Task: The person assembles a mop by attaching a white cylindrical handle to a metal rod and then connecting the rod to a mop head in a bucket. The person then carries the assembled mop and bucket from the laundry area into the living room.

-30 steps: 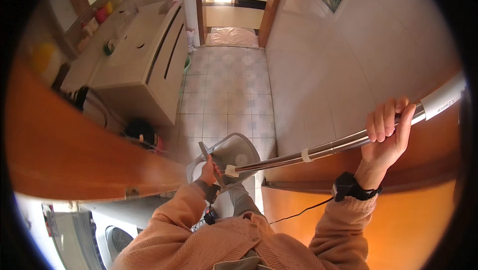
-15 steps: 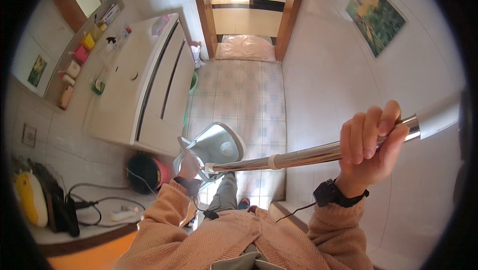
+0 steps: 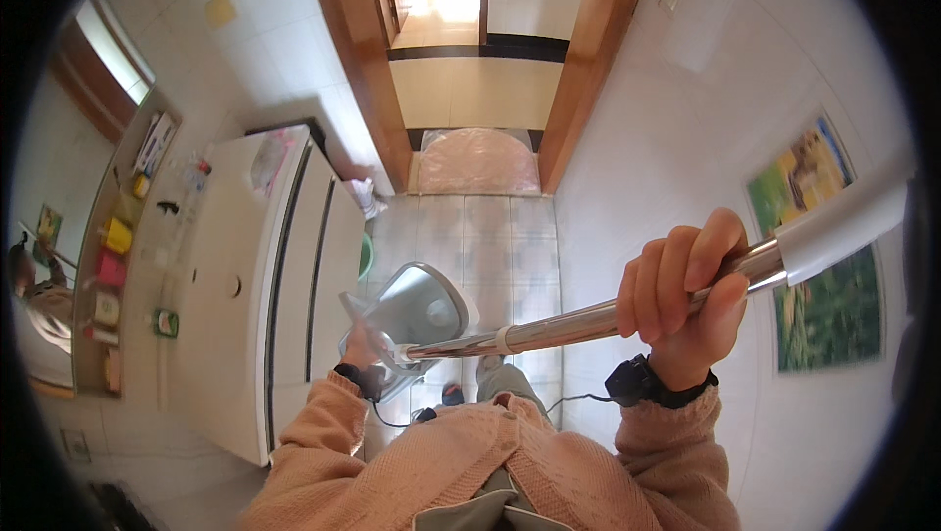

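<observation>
My right hand (image 3: 683, 296), a black device strapped at its wrist, is wrapped round a shiny metal pole (image 3: 564, 327). The pole has a white collar partway along and a thick white sleeve (image 3: 848, 217) at its upper end. It slants down leftward to a pale fitting (image 3: 402, 354) near my left hand (image 3: 363, 343). That hand is slightly blurred and closes around a pale bar by the fitting; its fingertips are partly hidden. Just beyond it is a light grey plastic piece (image 3: 417, 306) with a rounded rim, whose kind I cannot make out.
A white vanity cabinet with a basin (image 3: 230, 237) runs along the left, with bottles and a yellow cup (image 3: 117, 234) on a shelf. A green basin (image 3: 367, 255) is beside it. Ahead, a pink mat (image 3: 478, 161) lies in the wood-framed doorway. A tiled wall with a picture (image 3: 828, 315) rises on the right.
The view has tilted up toward the doorway. My right hand and the pole's upper part have shifted slightly left. My feet have moved on the floor.
</observation>
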`<state>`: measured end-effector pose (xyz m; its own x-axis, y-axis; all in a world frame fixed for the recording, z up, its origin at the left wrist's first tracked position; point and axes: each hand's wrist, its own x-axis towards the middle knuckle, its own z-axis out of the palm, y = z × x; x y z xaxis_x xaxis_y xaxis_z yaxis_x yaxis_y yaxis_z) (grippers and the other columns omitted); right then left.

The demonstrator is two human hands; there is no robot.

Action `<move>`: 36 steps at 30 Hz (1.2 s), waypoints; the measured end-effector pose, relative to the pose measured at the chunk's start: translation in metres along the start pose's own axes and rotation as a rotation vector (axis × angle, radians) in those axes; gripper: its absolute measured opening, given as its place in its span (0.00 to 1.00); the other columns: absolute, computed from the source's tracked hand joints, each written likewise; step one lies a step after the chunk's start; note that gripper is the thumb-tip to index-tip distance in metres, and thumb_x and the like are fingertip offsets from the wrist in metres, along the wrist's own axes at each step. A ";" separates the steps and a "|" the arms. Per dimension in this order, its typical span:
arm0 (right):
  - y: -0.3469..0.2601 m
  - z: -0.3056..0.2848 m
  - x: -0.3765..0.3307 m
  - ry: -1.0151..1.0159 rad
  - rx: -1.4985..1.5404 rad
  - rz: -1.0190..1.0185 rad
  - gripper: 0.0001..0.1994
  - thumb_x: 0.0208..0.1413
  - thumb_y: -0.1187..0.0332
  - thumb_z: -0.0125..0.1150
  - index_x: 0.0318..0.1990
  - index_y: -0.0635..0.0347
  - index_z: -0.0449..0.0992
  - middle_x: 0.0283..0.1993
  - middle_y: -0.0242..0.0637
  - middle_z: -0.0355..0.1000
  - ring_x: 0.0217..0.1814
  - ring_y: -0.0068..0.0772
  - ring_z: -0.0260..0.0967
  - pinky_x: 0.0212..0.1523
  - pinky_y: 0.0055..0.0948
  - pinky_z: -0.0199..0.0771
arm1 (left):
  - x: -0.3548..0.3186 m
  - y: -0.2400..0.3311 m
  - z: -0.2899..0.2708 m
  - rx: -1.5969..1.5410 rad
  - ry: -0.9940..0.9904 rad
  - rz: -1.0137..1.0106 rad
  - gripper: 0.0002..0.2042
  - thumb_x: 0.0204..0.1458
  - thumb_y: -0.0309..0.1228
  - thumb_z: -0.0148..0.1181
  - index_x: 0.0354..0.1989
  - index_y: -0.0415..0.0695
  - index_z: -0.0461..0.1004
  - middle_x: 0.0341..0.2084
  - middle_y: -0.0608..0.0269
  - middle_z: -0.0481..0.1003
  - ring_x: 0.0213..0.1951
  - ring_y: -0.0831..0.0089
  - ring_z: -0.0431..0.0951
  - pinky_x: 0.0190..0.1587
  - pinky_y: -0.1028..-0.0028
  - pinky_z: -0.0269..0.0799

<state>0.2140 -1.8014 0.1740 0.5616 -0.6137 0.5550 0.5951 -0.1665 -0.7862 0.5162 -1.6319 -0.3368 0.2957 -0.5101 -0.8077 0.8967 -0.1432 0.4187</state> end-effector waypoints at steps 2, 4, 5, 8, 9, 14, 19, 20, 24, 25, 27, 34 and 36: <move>0.023 -0.025 0.048 -0.007 0.008 0.015 0.18 0.59 0.57 0.65 0.33 0.59 0.64 0.18 0.34 0.65 0.16 0.27 0.64 0.19 0.28 0.72 | 0.042 0.037 0.032 0.000 -0.010 -0.011 0.26 0.59 0.63 0.45 0.27 0.50 0.60 0.13 0.68 0.57 0.16 0.68 0.59 0.23 0.61 0.61; 0.043 -0.051 0.094 0.005 0.050 0.076 0.18 0.57 0.58 0.67 0.33 0.60 0.64 0.18 0.35 0.65 0.17 0.28 0.65 0.21 0.29 0.74 | 0.071 0.057 0.058 0.079 0.025 0.040 0.27 0.58 0.64 0.44 0.26 0.51 0.60 0.13 0.69 0.56 0.16 0.68 0.59 0.23 0.62 0.60; 0.053 -0.068 0.124 0.001 0.041 0.066 0.18 0.57 0.59 0.67 0.33 0.60 0.64 0.18 0.35 0.65 0.17 0.28 0.65 0.21 0.29 0.74 | 0.092 0.075 0.084 0.050 0.012 0.016 0.27 0.58 0.64 0.44 0.26 0.51 0.60 0.13 0.69 0.56 0.16 0.68 0.59 0.23 0.61 0.60; 0.082 -0.114 0.198 -0.048 0.086 0.093 0.18 0.57 0.61 0.68 0.33 0.61 0.64 0.19 0.36 0.66 0.18 0.28 0.65 0.22 0.32 0.75 | 0.129 0.102 0.134 -0.020 -0.031 -0.056 0.27 0.58 0.65 0.43 0.25 0.52 0.59 0.12 0.68 0.56 0.15 0.67 0.58 0.23 0.62 0.60; 0.088 -0.138 0.222 -0.069 0.033 0.091 0.18 0.58 0.58 0.65 0.33 0.59 0.63 0.18 0.34 0.65 0.17 0.28 0.65 0.22 0.31 0.75 | 0.142 0.108 0.158 -0.008 -0.027 -0.029 0.27 0.58 0.65 0.43 0.24 0.52 0.59 0.12 0.68 0.56 0.15 0.67 0.58 0.23 0.62 0.60; 0.139 -0.210 0.340 -0.161 -0.053 0.042 0.19 0.62 0.52 0.58 0.33 0.54 0.60 0.17 0.31 0.64 0.15 0.26 0.65 0.20 0.28 0.75 | 0.225 0.152 0.269 0.161 -0.079 0.218 0.28 0.58 0.65 0.45 0.23 0.51 0.60 0.12 0.69 0.57 0.15 0.67 0.59 0.23 0.62 0.60; 0.193 -0.255 0.433 -0.038 -0.032 -0.001 0.19 0.58 0.58 0.66 0.31 0.59 0.62 0.17 0.33 0.64 0.15 0.27 0.64 0.18 0.27 0.72 | 0.310 0.211 0.366 0.096 -0.062 0.058 0.28 0.56 0.65 0.48 0.24 0.50 0.61 0.12 0.67 0.58 0.16 0.67 0.61 0.24 0.60 0.64; 0.206 -0.264 0.455 -0.048 -0.044 -0.007 0.19 0.58 0.58 0.66 0.31 0.59 0.62 0.17 0.33 0.64 0.16 0.27 0.64 0.18 0.27 0.72 | 0.327 0.226 0.381 0.143 -0.170 0.076 0.28 0.56 0.65 0.48 0.25 0.50 0.61 0.12 0.67 0.58 0.16 0.67 0.62 0.25 0.60 0.65; 0.247 -0.298 0.518 -0.019 -0.053 -0.032 0.18 0.58 0.58 0.66 0.33 0.60 0.63 0.17 0.33 0.64 0.16 0.27 0.64 0.18 0.28 0.73 | 0.392 0.274 0.451 0.122 -0.055 -0.032 0.28 0.57 0.65 0.47 0.25 0.50 0.60 0.12 0.67 0.58 0.15 0.66 0.60 0.23 0.61 0.63; 0.251 -0.306 0.542 -0.017 -0.058 -0.027 0.18 0.58 0.58 0.66 0.33 0.60 0.63 0.17 0.34 0.64 0.16 0.27 0.64 0.18 0.28 0.73 | 0.401 0.288 0.471 0.133 -0.083 -0.034 0.28 0.56 0.65 0.47 0.25 0.50 0.60 0.12 0.67 0.58 0.15 0.66 0.60 0.23 0.61 0.63; 0.273 -0.325 0.586 -0.017 -0.047 -0.024 0.18 0.57 0.59 0.67 0.33 0.61 0.63 0.17 0.34 0.64 0.16 0.27 0.64 0.19 0.28 0.72 | 0.429 0.314 0.503 0.136 -0.089 -0.074 0.29 0.56 0.66 0.47 0.25 0.50 0.60 0.12 0.68 0.57 0.15 0.67 0.60 0.23 0.61 0.63; 0.363 -0.423 0.714 -0.013 0.057 -0.047 0.18 0.56 0.62 0.68 0.32 0.61 0.63 0.17 0.36 0.65 0.16 0.27 0.63 0.20 0.28 0.72 | 0.554 0.414 0.611 0.117 -0.050 -0.001 0.29 0.57 0.66 0.45 0.22 0.51 0.59 0.11 0.66 0.57 0.14 0.65 0.59 0.21 0.59 0.61; 0.382 -0.454 0.763 -0.101 -0.029 -0.026 0.17 0.60 0.58 0.63 0.33 0.58 0.62 0.17 0.34 0.64 0.16 0.28 0.63 0.19 0.29 0.74 | 0.578 0.434 0.639 0.066 -0.050 -0.037 0.29 0.58 0.66 0.44 0.22 0.50 0.58 0.10 0.65 0.58 0.13 0.64 0.59 0.21 0.59 0.62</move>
<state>0.6087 -2.6836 0.1741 0.6025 -0.5280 0.5985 0.5940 -0.2043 -0.7781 0.8659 -2.5310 -0.3562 0.2443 -0.5453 -0.8018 0.8826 -0.2174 0.4168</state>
